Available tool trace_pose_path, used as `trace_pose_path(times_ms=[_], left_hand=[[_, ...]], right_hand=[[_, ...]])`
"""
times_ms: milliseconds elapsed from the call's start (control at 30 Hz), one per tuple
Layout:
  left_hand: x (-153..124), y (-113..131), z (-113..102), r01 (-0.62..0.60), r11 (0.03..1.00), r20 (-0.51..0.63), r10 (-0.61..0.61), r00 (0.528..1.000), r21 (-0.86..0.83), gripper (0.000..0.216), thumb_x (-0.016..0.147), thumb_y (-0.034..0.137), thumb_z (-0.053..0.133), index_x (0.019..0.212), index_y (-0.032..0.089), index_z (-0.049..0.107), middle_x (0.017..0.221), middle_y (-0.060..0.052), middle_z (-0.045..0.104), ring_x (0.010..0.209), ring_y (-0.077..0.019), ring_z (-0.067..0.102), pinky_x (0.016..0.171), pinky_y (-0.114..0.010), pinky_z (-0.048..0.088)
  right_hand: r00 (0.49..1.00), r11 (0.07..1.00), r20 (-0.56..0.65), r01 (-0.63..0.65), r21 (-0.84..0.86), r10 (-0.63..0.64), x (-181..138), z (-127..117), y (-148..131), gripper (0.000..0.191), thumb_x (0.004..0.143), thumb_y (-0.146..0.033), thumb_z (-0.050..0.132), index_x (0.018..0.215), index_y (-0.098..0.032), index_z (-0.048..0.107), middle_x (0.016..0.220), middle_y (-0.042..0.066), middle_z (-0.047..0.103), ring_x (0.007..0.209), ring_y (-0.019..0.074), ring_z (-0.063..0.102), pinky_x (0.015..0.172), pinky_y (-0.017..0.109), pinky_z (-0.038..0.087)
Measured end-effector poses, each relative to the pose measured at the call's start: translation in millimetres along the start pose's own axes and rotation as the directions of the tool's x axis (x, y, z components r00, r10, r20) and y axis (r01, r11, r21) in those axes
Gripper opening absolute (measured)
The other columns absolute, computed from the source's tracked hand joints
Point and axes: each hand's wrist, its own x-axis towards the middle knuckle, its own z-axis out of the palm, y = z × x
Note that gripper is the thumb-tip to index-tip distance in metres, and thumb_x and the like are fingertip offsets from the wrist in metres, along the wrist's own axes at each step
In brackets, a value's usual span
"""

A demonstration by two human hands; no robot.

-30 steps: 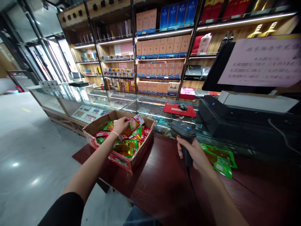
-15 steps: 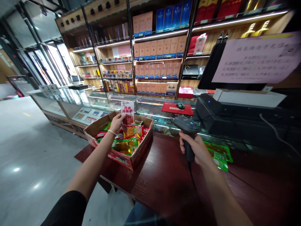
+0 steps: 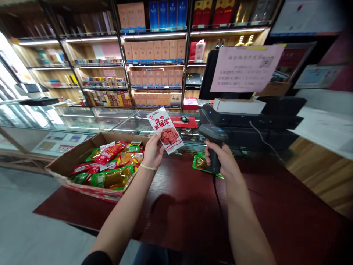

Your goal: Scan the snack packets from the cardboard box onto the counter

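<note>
Between its fingers and thumb my left hand (image 3: 153, 151) grips a white-and-red snack packet (image 3: 166, 131), tilted, its printed front toward me. The packet is in the air to the right of an open cardboard box (image 3: 59, 183). Inside that box lie several red, green and yellow snack packets (image 3: 111, 176). My right hand (image 3: 221, 156) is wrapped round the handle of a black barcode scanner (image 3: 213, 134), its cable hanging down toward the table. Green snack packets (image 3: 199, 162) lie on the dark red table beyond the scanner, partly hidden by it and my hand.
A glass display counter (image 3: 110, 119) runs behind the table (image 3: 176, 209). On it sit a red mat with a mouse (image 3: 184, 119). At the right stands a black screen with a pink handwritten sheet (image 3: 242, 70). Shelves of boxed goods (image 3: 154, 51) line the wall.
My left hand has brought the snack packet out from over the box to the right, toward the scanner. My view has turned right. My right hand still holds the scanner.
</note>
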Motion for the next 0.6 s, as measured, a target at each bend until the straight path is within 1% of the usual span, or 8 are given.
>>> trace_pose_path(times_ms=[100,200,267,367,433,500,533,600], left_hand=[[1,-36,5,0.076,0.996,-0.018,-0.077,0.997,-0.049,0.012,0.087,0.024,0.055,0.097,0.019,0.060,0.094,-0.001,0.068,0.076,-0.0098,0.064,0.073,-0.023,0.054],[6,-74,-7,0.201,0.979,-0.016,-0.201,0.980,0.036,0.014,0.088,0.033,0.055,0.092,0.019,0.057,0.075,0.001,0.062,0.056,-0.0072,0.057,0.055,-0.019,0.050],[8,-98,-22,0.347,0.934,0.001,-0.348,0.937,0.082,0.025,0.089,0.041,0.053,0.084,0.017,0.055,0.062,0.002,0.054,0.046,-0.0060,0.049,0.045,-0.017,0.043],[5,-121,-47,0.540,0.840,0.086,-0.542,0.836,0.048,0.044,0.090,0.056,0.044,0.077,0.016,0.054,0.057,0.000,0.051,0.043,-0.0073,0.045,0.040,-0.019,0.039],[2,-126,-61,0.582,0.813,0.165,-0.572,0.803,-0.015,0.059,0.086,0.069,0.036,0.082,0.014,0.058,0.065,-0.005,0.059,0.049,-0.0108,0.052,0.044,-0.023,0.045],[0,-125,-72,0.587,0.804,0.238,-0.553,0.798,-0.100,0.073,0.081,0.078,0.032,0.096,0.013,0.063,0.082,-0.012,0.066,0.064,-0.0167,0.062,0.056,-0.031,0.052],[0,-124,-76,0.588,0.796,0.269,-0.541,0.797,-0.142,0.076,0.080,0.079,0.033,0.105,0.013,0.063,0.093,-0.015,0.068,0.075,-0.0202,0.065,0.065,-0.035,0.054],[2,-125,-81,0.587,0.779,0.303,-0.517,0.800,-0.221,0.069,0.085,0.070,0.038,0.119,0.014,0.059,0.109,-0.016,0.067,0.095,-0.0249,0.066,0.082,-0.042,0.053]], right_hand=[[1.000,1.000,-0.023,0.012,0.009,-0.012,-1,-11,-4,0.027,0.077,-0.042,0.071,0.087,-0.023,0.055,0.054,-0.006,0.054,0.037,0.0097,0.047,0.033,0.020,0.040],[0.999,1.000,-0.024,0.022,0.002,-0.022,-1,-15,-6,0.027,0.077,-0.042,0.071,0.088,-0.022,0.055,0.055,-0.006,0.054,0.037,0.0096,0.047,0.033,0.020,0.039],[1.000,1.000,-0.017,0.025,-0.016,-0.025,-1,-14,-6,0.027,0.077,-0.042,0.071,0.085,-0.022,0.055,0.054,-0.006,0.054,0.036,0.0096,0.047,0.032,0.021,0.039],[1.000,0.999,0.001,0.012,-0.048,-0.012,0,-13,-5,0.029,0.076,-0.044,0.071,0.080,-0.020,0.055,0.053,-0.005,0.053,0.035,0.0091,0.046,0.032,0.021,0.038],[1.000,0.997,0.025,-0.013,-0.073,0.015,0,-12,-4,0.030,0.075,-0.044,0.072,0.082,-0.020,0.056,0.053,-0.005,0.053,0.035,0.0086,0.045,0.032,0.020,0.038],[0.995,0.991,0.074,-0.054,-0.120,0.063,1,-12,-1,0.030,0.076,-0.044,0.071,0.084,-0.020,0.055,0.053,-0.006,0.052,0.035,0.0082,0.045,0.032,0.020,0.037],[0.989,0.984,0.112,-0.080,-0.157,0.098,2,-12,1,0.030,0.076,-0.044,0.071,0.084,-0.020,0.054,0.053,-0.006,0.052,0.035,0.0082,0.044,0.032,0.020,0.037],[0.965,0.960,0.190,-0.131,-0.249,0.181,3,-13,6,0.030,0.077,-0.043,0.070,0.080,-0.020,0.050,0.052,-0.007,0.050,0.035,0.0083,0.044,0.033,0.020,0.037]])
